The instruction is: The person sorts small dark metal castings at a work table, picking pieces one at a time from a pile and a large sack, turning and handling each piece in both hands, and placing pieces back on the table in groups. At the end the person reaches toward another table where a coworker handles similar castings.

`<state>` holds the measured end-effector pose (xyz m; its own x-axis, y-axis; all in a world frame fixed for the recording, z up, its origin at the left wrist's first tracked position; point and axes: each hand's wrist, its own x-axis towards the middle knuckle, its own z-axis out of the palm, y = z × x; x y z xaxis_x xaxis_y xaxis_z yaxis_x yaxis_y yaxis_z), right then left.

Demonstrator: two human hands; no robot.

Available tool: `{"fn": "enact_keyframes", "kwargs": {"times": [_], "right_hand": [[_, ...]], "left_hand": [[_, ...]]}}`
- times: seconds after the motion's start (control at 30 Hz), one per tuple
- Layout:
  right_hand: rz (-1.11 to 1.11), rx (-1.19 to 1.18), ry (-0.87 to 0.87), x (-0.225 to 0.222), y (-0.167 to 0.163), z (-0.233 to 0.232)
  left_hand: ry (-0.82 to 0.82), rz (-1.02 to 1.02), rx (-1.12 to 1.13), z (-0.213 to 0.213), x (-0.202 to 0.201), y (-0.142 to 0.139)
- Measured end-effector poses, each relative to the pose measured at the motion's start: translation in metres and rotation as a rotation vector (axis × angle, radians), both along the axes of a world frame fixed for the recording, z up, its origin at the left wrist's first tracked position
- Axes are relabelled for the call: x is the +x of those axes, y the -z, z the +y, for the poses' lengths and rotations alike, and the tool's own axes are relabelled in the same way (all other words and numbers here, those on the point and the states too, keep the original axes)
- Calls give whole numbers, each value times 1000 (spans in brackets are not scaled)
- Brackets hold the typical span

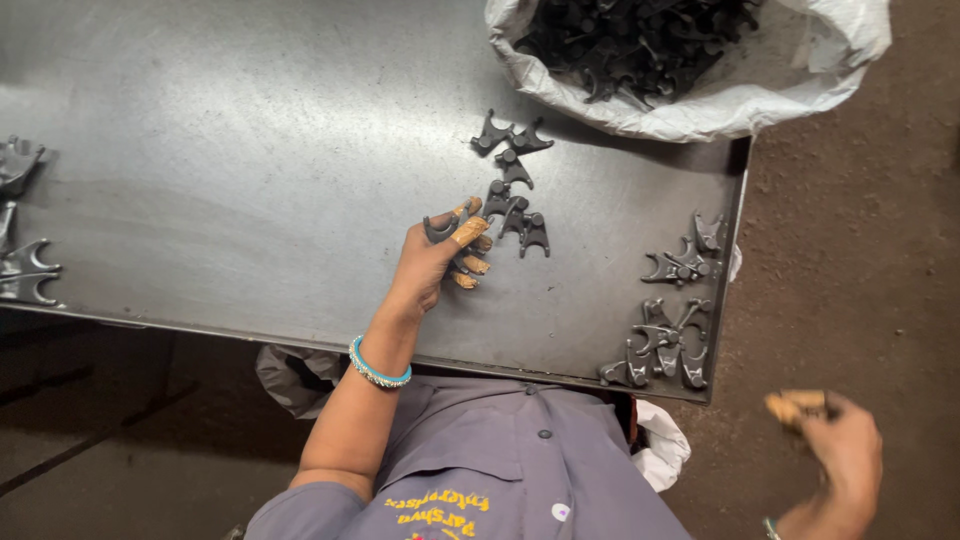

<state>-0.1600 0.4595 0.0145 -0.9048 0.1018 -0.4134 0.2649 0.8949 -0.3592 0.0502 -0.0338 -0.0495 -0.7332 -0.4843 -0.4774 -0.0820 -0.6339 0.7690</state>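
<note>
The right hand point(838, 452) is blurred low at the frame's right edge, off the table and over the brown floor, with something tan at its fingertips, and whether it is spread or closed cannot be told; more dark parts are cut off at the left edge point(22, 262), and the heap inside the white woven sack point(690, 110) is a tangle too dark to separate. The left hand point(440, 258), its fingertips wrapped in tan tape, pinches a small dark grey forked metal casting point(441, 226) just above the grey steel table top point(250, 170), beside a loose cluster of like castings point(515, 205) near the table's middle.
</note>
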Motion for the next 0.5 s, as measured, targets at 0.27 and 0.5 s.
{"fn": "enact_keyframes", "kwargs": {"times": [0.27, 0.5], "right_hand": [[-531, 443, 7, 87, 128, 69], [-95, 504, 34, 16, 100, 49]], "left_hand": [[83, 11, 78, -13, 4, 7], [150, 18, 110, -15, 5, 4]]}}
